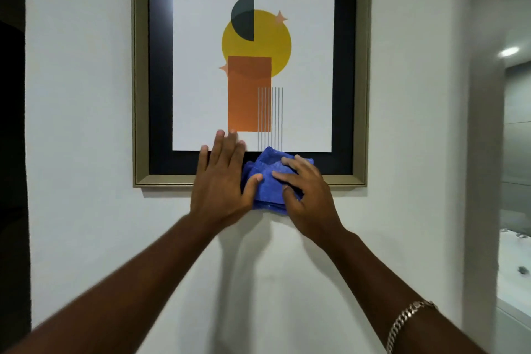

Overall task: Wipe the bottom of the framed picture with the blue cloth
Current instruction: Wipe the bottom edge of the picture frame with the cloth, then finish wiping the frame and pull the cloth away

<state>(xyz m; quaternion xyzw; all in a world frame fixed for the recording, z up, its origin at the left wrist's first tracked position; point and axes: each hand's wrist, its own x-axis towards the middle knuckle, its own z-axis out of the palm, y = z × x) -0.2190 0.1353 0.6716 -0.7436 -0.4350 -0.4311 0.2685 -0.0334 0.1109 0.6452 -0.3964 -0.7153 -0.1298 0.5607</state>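
Left hand lay flat on the framed picture; right hand clutched the blue cloth at lower centre. Uneven pressure could tilt or unhook the picture.

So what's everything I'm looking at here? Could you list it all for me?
framed picture: one, olive-gold frame, black mount, white print with yellow, orange and dark shapes; hangs on the wall
blue cloth: one, blue, bunched over the middle of the frame's bottom edge
wall: one, white, behind the picture
dark opening: one, black, far left edge
bathtub: one, white, far right edge; it looks like a tub, but is partly cut off
chain bracelet: one, pale metal, on the right wrist
left hand: one, flat on the picture's lower part, thumb touching the cloth
right hand: one, holds the cloth against the frame's bottom
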